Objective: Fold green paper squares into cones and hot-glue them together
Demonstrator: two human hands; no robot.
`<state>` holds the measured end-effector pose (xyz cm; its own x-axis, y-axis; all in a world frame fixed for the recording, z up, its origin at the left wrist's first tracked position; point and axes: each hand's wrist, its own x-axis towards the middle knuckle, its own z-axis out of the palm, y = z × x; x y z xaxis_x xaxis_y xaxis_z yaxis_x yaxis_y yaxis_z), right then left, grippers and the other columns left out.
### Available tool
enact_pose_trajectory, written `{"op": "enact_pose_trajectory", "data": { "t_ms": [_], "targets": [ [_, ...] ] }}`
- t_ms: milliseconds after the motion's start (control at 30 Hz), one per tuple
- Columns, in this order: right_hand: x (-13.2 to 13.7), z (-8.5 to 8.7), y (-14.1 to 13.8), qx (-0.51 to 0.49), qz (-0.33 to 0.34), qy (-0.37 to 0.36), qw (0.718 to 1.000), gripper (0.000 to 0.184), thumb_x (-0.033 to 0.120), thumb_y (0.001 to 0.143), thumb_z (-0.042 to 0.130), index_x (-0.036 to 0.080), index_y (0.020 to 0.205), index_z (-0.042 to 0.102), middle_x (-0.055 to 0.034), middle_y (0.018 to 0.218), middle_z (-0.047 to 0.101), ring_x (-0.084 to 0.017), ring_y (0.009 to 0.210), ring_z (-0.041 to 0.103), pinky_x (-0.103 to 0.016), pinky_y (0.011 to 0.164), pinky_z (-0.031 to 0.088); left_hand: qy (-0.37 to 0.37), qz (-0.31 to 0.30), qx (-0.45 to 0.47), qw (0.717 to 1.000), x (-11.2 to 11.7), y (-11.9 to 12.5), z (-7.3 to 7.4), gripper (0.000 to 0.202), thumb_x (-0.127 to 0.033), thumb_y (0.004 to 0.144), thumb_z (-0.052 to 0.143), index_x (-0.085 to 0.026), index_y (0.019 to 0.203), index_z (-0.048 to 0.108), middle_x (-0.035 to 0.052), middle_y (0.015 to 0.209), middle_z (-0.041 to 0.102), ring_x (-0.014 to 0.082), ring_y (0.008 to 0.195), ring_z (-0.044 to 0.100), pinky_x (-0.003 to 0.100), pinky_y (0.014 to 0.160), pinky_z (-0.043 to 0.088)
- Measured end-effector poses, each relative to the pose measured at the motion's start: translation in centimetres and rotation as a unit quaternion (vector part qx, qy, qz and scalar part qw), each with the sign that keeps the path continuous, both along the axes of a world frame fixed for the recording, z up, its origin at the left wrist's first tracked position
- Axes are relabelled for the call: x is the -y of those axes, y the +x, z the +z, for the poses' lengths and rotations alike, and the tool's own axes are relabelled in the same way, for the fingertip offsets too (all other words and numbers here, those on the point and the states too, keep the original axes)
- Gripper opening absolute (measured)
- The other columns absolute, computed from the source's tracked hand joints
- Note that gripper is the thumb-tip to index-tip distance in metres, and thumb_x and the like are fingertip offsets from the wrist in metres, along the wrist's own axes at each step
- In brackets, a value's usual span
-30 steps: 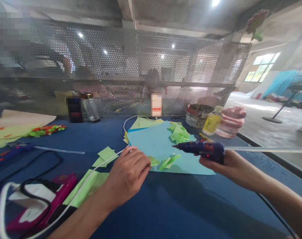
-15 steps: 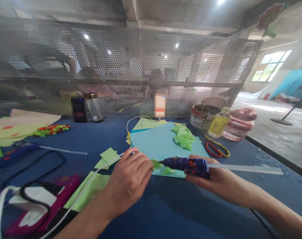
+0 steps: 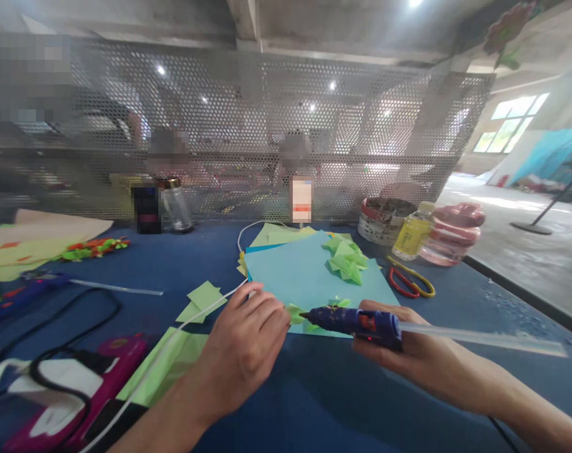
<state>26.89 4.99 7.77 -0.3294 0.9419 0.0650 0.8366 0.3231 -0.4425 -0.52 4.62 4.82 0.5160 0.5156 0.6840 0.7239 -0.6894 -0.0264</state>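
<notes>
My left hand [image 3: 252, 336] is closed, pinching a small folded piece of green paper [image 3: 295, 314] whose tip sticks out past the fingers. In my right hand [image 3: 408, 343] is a dark blue hot glue gun [image 3: 354, 321], with a long clear glue stick [image 3: 488, 338] out of its back end. The gun's nozzle points left, close to the green piece; whether they touch I cannot tell. Under both lies a stack of light blue paper sheets [image 3: 286, 267]. A cluster of folded green paper pieces [image 3: 346, 259] rests on its right side, and more green bits lie partly hidden behind the gun.
Red-and-yellow scissors [image 3: 411, 280], a yellow-labelled bottle [image 3: 412, 234], a pink bottle [image 3: 450, 236] and a round tub [image 3: 384, 220] stand or lie right. At left are a magenta power strip [image 3: 120, 377], cables, green paper squares [image 3: 201, 301] and a second glue gun [image 3: 26, 290].
The glue gun has shifted slightly right and down, its nozzle drawing back a little from the left fingers. My left hand has barely moved and keeps its pinch.
</notes>
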Motion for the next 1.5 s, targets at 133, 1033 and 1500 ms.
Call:
{"op": "enact_pose_trajectory", "data": {
  "t_ms": [133, 1033, 1500],
  "targets": [
    [-0.22, -0.33, -0.14, -0.003, 0.011, 0.002, 1.0, 0.066, 0.067, 0.08, 0.054, 0.025, 0.13, 0.059, -0.0081, 0.123, 0.065, -0.032, 0.106, 0.065, -0.044, 0.093, 0.054, 0.014, -0.004, -0.006, 1.0, 0.02, 0.09, -0.06, 0.019, -0.005, 0.093, 0.047, -0.014, 0.081, 0.059, 0.0036, 0.079, 0.063, 0.0184, 0.081, 0.059, 0.045, 0.094, 0.039],
    [-0.14, -0.27, 0.11, 0.007, 0.009, -0.01, 1.0, 0.066, 0.067, 0.08, 0.053, 0.025, 0.131, 0.059, -0.0087, 0.126, 0.064, -0.034, 0.111, 0.063, -0.044, 0.1, 0.049, 0.013, -0.009, -0.007, 1.0, 0.25, 0.08, 0.25, 0.019, -0.003, 0.092, 0.047, -0.014, 0.083, 0.06, 0.0037, 0.081, 0.064, 0.0181, 0.082, 0.06, 0.046, 0.096, 0.039],
    [-0.58, -0.19, 0.17, 0.01, 0.008, 0.017, 1.0, 0.058, 0.066, 0.082, 0.052, 0.026, 0.124, 0.063, -0.0062, 0.121, 0.066, -0.03, 0.104, 0.066, -0.042, 0.095, 0.053, 0.024, -0.009, -0.001, 1.0, 0.16, -0.32, 0.35, 0.018, -0.001, 0.09, 0.048, -0.013, 0.083, 0.058, 0.0046, 0.081, 0.064, 0.0189, 0.084, 0.06, 0.046, 0.095, 0.04]
  ]
}}
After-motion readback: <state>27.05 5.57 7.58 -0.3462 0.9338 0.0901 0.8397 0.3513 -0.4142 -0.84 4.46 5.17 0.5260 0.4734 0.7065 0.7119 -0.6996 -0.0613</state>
